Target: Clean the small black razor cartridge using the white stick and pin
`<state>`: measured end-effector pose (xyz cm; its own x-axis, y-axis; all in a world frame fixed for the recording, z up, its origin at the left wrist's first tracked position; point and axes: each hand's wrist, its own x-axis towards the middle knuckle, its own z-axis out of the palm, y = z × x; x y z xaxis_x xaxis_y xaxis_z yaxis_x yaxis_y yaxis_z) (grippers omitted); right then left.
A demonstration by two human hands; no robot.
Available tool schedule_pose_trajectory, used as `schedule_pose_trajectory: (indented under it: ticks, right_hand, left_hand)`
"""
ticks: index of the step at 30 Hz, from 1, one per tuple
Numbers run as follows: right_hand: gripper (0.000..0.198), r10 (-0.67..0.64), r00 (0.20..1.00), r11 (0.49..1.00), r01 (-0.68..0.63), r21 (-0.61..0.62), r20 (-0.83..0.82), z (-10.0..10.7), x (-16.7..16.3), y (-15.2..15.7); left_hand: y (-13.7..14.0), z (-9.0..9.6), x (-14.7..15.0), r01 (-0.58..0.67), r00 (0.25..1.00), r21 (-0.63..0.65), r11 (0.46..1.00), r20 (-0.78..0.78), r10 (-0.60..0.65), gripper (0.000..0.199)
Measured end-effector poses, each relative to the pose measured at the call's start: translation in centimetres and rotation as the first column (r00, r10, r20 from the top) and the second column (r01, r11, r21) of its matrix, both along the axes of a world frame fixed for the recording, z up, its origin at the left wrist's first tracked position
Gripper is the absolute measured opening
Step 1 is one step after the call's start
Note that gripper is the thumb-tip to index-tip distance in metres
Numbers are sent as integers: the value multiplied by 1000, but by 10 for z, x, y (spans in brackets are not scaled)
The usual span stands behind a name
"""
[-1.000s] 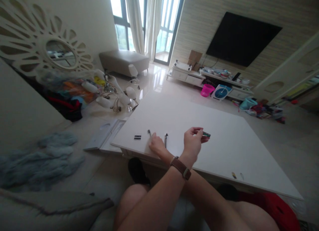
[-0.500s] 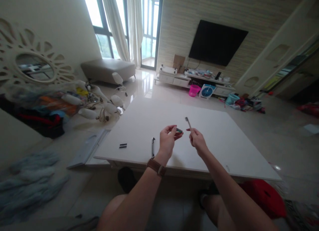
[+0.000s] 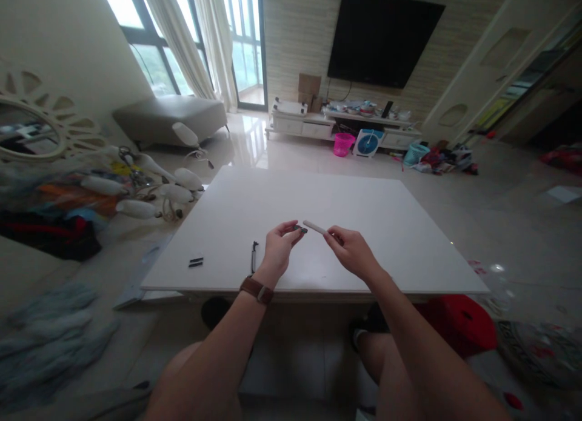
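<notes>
My left hand (image 3: 278,246), with a brown-strapped watch (image 3: 257,289) on the wrist, is closed on a small dark piece with a green tint (image 3: 300,229), too small to name. My right hand (image 3: 350,246) grips a toothbrush (image 3: 314,227), whose pale, flat handle end points at that piece with a small gap between. The bristles are out of sight. Both hands are above the white table (image 3: 364,209). Left of my left hand lies a thin black-and-white item (image 3: 254,257). Two short black strips (image 3: 196,262) lie farther left.
A red stool (image 3: 464,324) stands by the table's near right side. On the left are a lamp with several white shades (image 3: 175,194) and piled bags (image 3: 59,227). At the back are a pink basket (image 3: 343,144), a blue-and-white fan (image 3: 368,142) and a low cabinet (image 3: 316,129).
The toothbrush, bristle end up before, is now turned so its handle end points left toward the dark piece. My hands appear farther left as the view has shifted.
</notes>
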<state>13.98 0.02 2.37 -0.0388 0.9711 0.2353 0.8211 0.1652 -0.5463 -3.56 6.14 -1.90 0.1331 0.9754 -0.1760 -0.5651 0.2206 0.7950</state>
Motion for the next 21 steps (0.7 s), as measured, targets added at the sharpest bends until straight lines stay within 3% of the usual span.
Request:
schedule_pose_trajectory:
  ticks: [5, 13, 17, 21]
  right_hand:
    - [29, 2, 990, 998, 8, -67, 142, 2, 14, -6]
    - [32, -39, 982, 994, 57, -91, 184, -3, 28, -14]
    - [33, -69, 984, 993, 84, -88, 163, -1, 31, -17]
    - [34, -83, 988, 997, 82, 8, 134, 10, 34, -21]
  left_hand:
    - [-3, -1, 13, 26, 997, 6, 1000, -66, -26, 40]
    - [-11, -6, 27, 82, 954, 102, 991, -297, -48, 32]
    - [-18, -7, 30, 168, 943, 74, 983, -301, -139, 31]
    - [-20, -5, 30, 148, 962, 47, 988, -240, -133, 29]
